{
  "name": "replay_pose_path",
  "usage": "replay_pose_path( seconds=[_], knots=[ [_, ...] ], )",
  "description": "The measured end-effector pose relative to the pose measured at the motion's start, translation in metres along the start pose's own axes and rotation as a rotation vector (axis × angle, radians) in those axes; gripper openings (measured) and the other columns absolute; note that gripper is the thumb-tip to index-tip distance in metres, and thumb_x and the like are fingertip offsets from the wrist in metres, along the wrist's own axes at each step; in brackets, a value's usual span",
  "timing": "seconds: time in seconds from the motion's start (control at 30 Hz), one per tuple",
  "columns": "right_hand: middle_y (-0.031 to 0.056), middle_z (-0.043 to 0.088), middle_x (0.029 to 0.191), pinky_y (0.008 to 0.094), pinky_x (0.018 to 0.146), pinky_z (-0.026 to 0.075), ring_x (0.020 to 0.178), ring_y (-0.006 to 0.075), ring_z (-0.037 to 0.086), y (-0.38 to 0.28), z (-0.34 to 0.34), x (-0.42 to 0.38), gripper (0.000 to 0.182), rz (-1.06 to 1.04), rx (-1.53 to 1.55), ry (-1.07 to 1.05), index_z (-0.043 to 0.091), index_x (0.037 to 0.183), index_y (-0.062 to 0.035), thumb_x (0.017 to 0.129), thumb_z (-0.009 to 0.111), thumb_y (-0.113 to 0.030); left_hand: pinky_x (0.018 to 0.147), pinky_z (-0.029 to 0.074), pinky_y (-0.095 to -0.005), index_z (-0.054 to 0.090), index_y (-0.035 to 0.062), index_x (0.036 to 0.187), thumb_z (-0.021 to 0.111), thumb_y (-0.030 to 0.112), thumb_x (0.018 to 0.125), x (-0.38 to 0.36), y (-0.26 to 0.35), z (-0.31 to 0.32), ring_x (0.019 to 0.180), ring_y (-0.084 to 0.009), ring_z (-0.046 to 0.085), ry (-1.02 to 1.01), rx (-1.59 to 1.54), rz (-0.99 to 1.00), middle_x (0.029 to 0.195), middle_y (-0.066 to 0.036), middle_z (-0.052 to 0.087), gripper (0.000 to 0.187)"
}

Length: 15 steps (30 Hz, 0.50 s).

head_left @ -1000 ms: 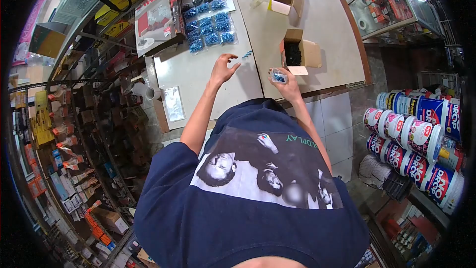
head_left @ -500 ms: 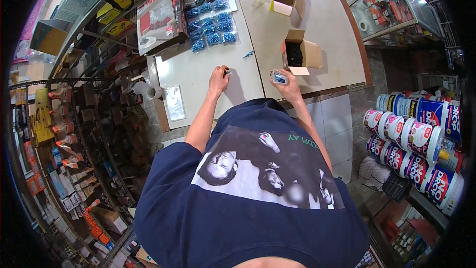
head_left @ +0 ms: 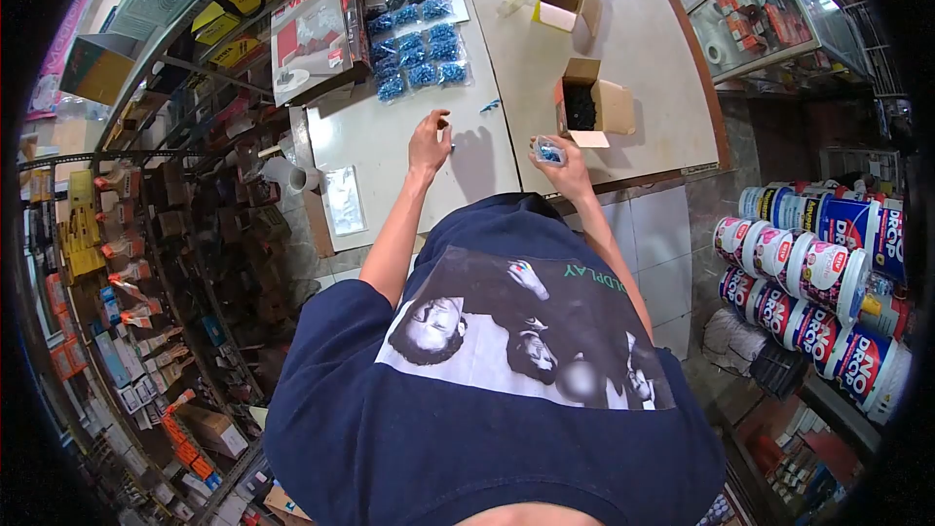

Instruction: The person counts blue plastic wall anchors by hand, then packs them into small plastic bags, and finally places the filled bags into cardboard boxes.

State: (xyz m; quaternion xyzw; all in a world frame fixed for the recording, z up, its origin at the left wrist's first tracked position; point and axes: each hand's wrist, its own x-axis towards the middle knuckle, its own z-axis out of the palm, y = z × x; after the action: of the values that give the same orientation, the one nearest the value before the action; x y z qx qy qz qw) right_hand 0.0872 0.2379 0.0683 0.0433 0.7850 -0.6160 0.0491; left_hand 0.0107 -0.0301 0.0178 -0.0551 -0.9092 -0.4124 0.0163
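Observation:
My left hand (head_left: pixel 429 143) is just above the pale table (head_left: pixel 390 195), palm turned inward and fingers apart. A tiny blue piece (head_left: pixel 452 148) shows beside its palm. My right hand (head_left: pixel 565 168) grips a small clear plastic bag (head_left: pixel 547 150) with blue pieces in it. Past my hands, a few loose blue pieces (head_left: pixel 490 105) lie by the table seam. Filled bags of blue pieces (head_left: pixel 421 75) are laid out in rows at the back left. An open carton (head_left: pixel 616 109) with dark contents stands just beyond my right hand.
Flat clear plastic bags (head_left: pixel 343 203) lie at the table's left edge. Another open carton (head_left: pixel 563 0) stands farther back. A large printed box (head_left: pixel 317 44) sits at the left. Paint buckets (head_left: pixel 808 263) are stacked on the right, and loaded shelves (head_left: pixel 146 331) line the left.
My left hand has risen slightly away from me and its fingers have spread from a pinch. My right hand stays in place with the bag.

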Motion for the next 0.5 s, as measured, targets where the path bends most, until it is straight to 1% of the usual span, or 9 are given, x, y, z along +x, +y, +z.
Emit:
replay_pose_path(
  seconds=[0.13, 0.2, 0.23, 0.3, 0.33, 0.37, 0.43, 0.47, 0.5],
  knots=[
    [0.0092, 0.069, 0.099, 0.0274, 0.080, 0.050, 0.092, 0.0140, 0.064, 0.006, 0.002, -0.001, 0.038, 0.008, -0.008, 0.012, 0.064, 0.110, -0.0015, 0.078, 0.076, -0.018, 0.080, 0.051, -0.0388, 0.060, 0.0097, 0.103, 0.065, 0.008, 0.079, -0.001, -0.007, -0.001, 0.095, -0.0271, 0.061, -0.055, 0.144, 0.025, 0.096, -0.009, 0.065, 0.025],
    [0.0094, 0.069, 0.100, 0.0275, 0.080, 0.050, 0.092, 0.0143, 0.064, 0.006, 0.002, -0.001, 0.039, 0.014, 0.000, 0.009, 0.063, 0.110, -0.0011, 0.078, 0.076, -0.018, 0.082, 0.050, -0.0395, 0.063, 0.0099, 0.101, 0.068, 0.009, 0.077, -0.007, -0.017, 0.002, 0.098, -0.0273, 0.060, -0.151, 0.244, -0.046, 0.098, -0.008, 0.064, 0.025],
    [0.0094, 0.069, 0.100, 0.0276, 0.081, 0.050, 0.092, 0.0144, 0.064, 0.005, 0.002, -0.002, 0.039, 0.033, -0.004, 0.015, 0.063, 0.110, -0.0007, 0.078, 0.076, -0.019, 0.082, 0.050, -0.0395, 0.063, 0.0099, 0.101, 0.068, 0.009, 0.077, -0.010, -0.023, 0.003, 0.098, -0.0273, 0.060, -0.152, 0.245, -0.044, 0.098, -0.008, 0.064, 0.025],
    [0.0095, 0.069, 0.100, 0.0278, 0.081, 0.050, 0.093, 0.0145, 0.064, 0.003, 0.001, -0.004, 0.040, 0.052, -0.007, 0.026, 0.063, 0.111, -0.0003, 0.078, 0.076, -0.019, 0.082, 0.050, -0.0401, 0.064, 0.0099, 0.099, 0.069, 0.009, 0.076, -0.015, -0.033, 0.006, 0.097, -0.0275, 0.059, -0.170, 0.213, -0.057, 0.095, -0.008, 0.064, 0.024],
    [0.0076, 0.068, 0.102, 0.0263, 0.082, 0.049, 0.094, 0.0128, 0.063, 0.001, 0.001, -0.005, 0.037, 0.059, -0.007, 0.021, 0.063, 0.110, -0.0010, 0.079, 0.075, -0.018, 0.078, 0.050, -0.0394, 0.063, 0.0095, 0.100, 0.068, 0.007, 0.077, -0.017, -0.037, 0.008, 0.090, -0.0279, 0.061, -0.107, 0.178, -0.013, 0.093, -0.008, 0.064, 0.024],
    [0.0058, 0.067, 0.103, 0.0248, 0.084, 0.049, 0.095, 0.0112, 0.063, -0.001, 0.000, -0.006, 0.035, 0.068, -0.006, 0.015, 0.063, 0.110, -0.0017, 0.080, 0.074, -0.016, 0.078, 0.050, -0.0394, 0.063, 0.0095, 0.100, 0.068, 0.007, 0.077, -0.018, -0.041, 0.010, 0.090, -0.0279, 0.061, -0.111, 0.179, -0.010, 0.093, -0.008, 0.064, 0.024],
    [0.0075, 0.068, 0.102, 0.0263, 0.083, 0.049, 0.093, 0.0127, 0.063, 0.005, 0.001, -0.006, 0.038, 0.052, 0.001, 0.024, 0.063, 0.111, -0.0011, 0.079, 0.075, -0.018, 0.075, 0.051, -0.0367, 0.063, 0.0088, 0.101, 0.069, 0.006, 0.077, -0.018, -0.032, 0.006, 0.084, -0.0255, 0.063, -0.101, 0.022, -0.139, 0.091, -0.008, 0.066, 0.025],
    [0.0093, 0.069, 0.100, 0.0278, 0.081, 0.050, 0.092, 0.0142, 0.064, 0.007, 0.001, -0.006, 0.040, 0.034, 0.006, 0.029, 0.063, 0.112, -0.0005, 0.079, 0.076, -0.020, 0.075, 0.051, -0.0367, 0.063, 0.0088, 0.101, 0.069, 0.006, 0.077, -0.014, -0.026, 0.005, 0.084, -0.0255, 0.063, -0.106, 0.022, -0.137, 0.091, -0.008, 0.066, 0.025],
    [0.0093, 0.069, 0.100, 0.0278, 0.081, 0.050, 0.092, 0.0142, 0.064, 0.006, 0.001, -0.006, 0.040, 0.036, 0.006, 0.034, 0.063, 0.112, -0.0005, 0.079, 0.076, -0.020, 0.074, 0.051, -0.0351, 0.063, 0.0081, 0.103, 0.070, 0.007, 0.077, -0.008, -0.013, 0.002, 0.083, -0.0230, 0.065, -0.067, -0.076, -0.086, 0.091, -0.008, 0.067, 0.026]
  ],
)
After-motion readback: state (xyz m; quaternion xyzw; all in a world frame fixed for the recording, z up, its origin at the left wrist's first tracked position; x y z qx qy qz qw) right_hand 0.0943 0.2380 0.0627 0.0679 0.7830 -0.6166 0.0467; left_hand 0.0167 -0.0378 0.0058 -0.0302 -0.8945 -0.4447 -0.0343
